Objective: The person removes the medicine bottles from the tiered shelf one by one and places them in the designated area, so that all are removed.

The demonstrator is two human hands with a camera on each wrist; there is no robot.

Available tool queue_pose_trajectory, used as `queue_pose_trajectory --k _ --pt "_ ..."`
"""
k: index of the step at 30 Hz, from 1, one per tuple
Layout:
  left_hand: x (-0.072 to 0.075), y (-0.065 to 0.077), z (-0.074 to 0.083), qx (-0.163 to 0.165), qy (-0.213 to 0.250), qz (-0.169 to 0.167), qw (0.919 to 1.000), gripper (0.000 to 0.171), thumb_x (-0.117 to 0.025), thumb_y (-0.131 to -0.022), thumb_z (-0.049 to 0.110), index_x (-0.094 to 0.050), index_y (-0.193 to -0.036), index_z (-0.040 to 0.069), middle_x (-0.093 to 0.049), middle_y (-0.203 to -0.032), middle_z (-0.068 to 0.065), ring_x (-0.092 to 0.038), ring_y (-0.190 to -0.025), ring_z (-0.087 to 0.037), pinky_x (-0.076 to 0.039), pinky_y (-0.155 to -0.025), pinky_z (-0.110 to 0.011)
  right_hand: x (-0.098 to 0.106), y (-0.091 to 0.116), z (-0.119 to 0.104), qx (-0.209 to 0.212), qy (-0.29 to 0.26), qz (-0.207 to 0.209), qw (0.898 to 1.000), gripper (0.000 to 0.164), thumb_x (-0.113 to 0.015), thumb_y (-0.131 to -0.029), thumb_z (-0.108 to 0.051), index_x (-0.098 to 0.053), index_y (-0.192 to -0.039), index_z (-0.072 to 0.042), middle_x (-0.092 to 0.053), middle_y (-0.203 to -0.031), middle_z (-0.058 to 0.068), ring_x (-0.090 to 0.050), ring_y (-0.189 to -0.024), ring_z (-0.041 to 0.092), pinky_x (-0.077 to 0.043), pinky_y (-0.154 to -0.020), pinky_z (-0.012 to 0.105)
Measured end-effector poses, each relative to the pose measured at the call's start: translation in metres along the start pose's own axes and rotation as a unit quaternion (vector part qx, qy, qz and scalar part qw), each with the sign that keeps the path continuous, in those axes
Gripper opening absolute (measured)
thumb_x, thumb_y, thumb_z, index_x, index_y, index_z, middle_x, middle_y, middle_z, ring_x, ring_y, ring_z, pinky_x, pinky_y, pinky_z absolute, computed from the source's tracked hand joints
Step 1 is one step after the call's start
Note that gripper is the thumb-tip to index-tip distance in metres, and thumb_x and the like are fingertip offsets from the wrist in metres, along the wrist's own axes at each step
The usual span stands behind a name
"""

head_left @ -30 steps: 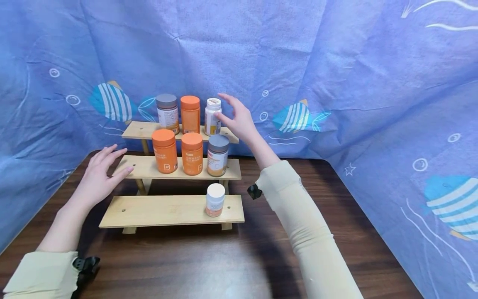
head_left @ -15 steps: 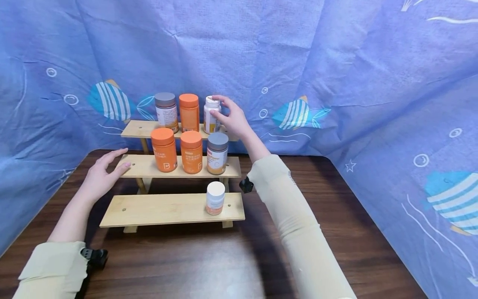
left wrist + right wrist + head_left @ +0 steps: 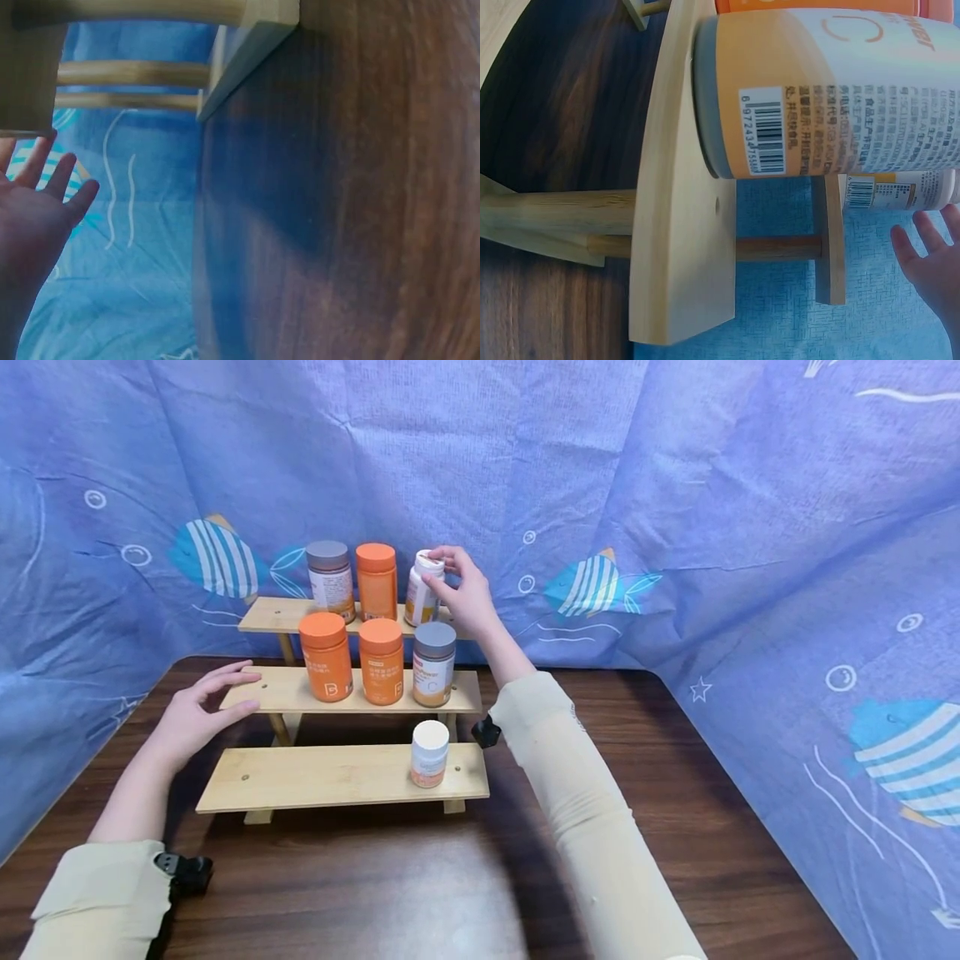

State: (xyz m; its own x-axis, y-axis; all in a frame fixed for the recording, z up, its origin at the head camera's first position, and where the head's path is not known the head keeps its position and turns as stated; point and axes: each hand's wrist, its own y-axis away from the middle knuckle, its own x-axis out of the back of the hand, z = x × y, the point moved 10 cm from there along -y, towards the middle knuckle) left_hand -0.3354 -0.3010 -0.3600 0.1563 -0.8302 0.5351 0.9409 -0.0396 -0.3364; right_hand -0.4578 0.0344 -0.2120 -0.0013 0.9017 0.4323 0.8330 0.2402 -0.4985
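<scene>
On the top tier of a wooden stepped shelf, a white pill bottle (image 3: 423, 592) with a yellow-patterned label leans slightly. My right hand (image 3: 467, 597) pinches it near the cap between thumb and fingers. In the right wrist view, the fingers of my right hand (image 3: 930, 259) reach the bottle's cap end, behind a larger grey-lidded jar (image 3: 810, 97). My left hand (image 3: 193, 717) is at the left end of the middle tier (image 3: 281, 689), thumb and fingers spread around the corner. From the left wrist, my left hand (image 3: 34, 217) shows extended fingers, fingertips right at the board's edge.
Beside the bottle stand a grey-lidded jar (image 3: 330, 583) and an orange jar (image 3: 377, 583). The middle tier carries two orange jars and a grey-lidded jar (image 3: 433, 665). A small white bottle (image 3: 429, 755) stands on the lowest tier (image 3: 315, 777). A blue fish-print cloth (image 3: 480, 460) hangs behind.
My right hand has moved left onto the white pill bottle and taken hold of it; the bottle now tilts a little. My left hand has stayed by the middle tier.
</scene>
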Motion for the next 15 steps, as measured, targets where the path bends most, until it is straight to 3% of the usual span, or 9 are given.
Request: queue_pose_trajectory --k 8,15 --pt "0.004 -0.003 -0.012 -0.002 0.013 0.008 0.9999 0.045 -0.069 -0.087 0.018 -0.057 -0.130 0.009 -0.043 -0.146 0.005 -0.034 -0.126 0.012 -0.028 -0.091 0.004 0.007 0.002 0.001 -0.007 -0.015 0.016 1.000 0.031 -0.064 -0.090 -0.025 -0.055 -0.118 -0.016 -0.057 -0.125 0.001 -0.052 -0.117 0.013 -0.047 -0.093 0.031" --pt "0.004 -0.004 -0.010 -0.005 0.016 0.018 0.9997 0.044 -0.070 -0.086 0.019 -0.060 -0.127 0.009 -0.047 -0.142 0.006 -0.035 -0.126 0.011 -0.029 -0.091 0.004 0.021 0.007 0.000 -0.005 -0.041 0.028 0.999 0.032 -0.065 -0.090 -0.024 -0.055 -0.119 -0.012 -0.059 -0.122 0.005 -0.054 -0.112 0.014 -0.049 -0.089 0.031"
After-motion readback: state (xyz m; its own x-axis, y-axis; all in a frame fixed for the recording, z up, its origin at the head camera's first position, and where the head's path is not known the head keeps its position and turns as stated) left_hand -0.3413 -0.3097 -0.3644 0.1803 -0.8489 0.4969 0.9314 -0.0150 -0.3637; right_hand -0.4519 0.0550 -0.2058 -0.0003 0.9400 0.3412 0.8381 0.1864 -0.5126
